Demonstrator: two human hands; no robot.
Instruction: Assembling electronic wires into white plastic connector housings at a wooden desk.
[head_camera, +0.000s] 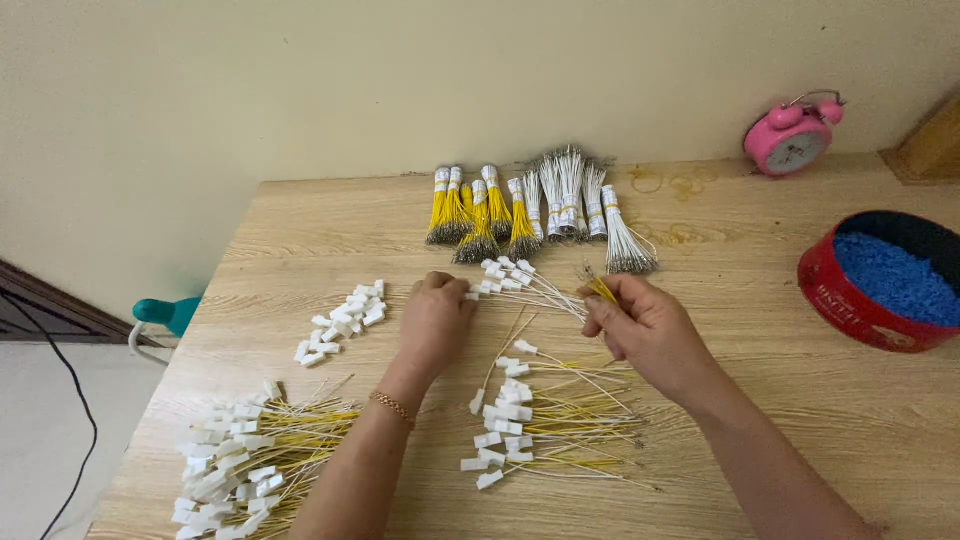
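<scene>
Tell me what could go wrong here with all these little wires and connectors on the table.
The right hand pinches several thin wires; one could slip out and mix into the finished pile just below. The left hand rests by loose white connectors, so a sweep might scatter them. The big pile sits near the table's front edge and could slide off.

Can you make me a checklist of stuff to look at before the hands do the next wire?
1. Right hand pinches a yellow wire: ok.
2. Left hand rests by the white connectors on white wires: ok.
3. Loose white connectors lie near the left hand: ok.
4. Finished wires sit between the arms, untangled: cannot tell.
5. Bundles stand by at the table's far side: ok.
6. Red tin of blue bits clear of the right elbow: ok.
</scene>
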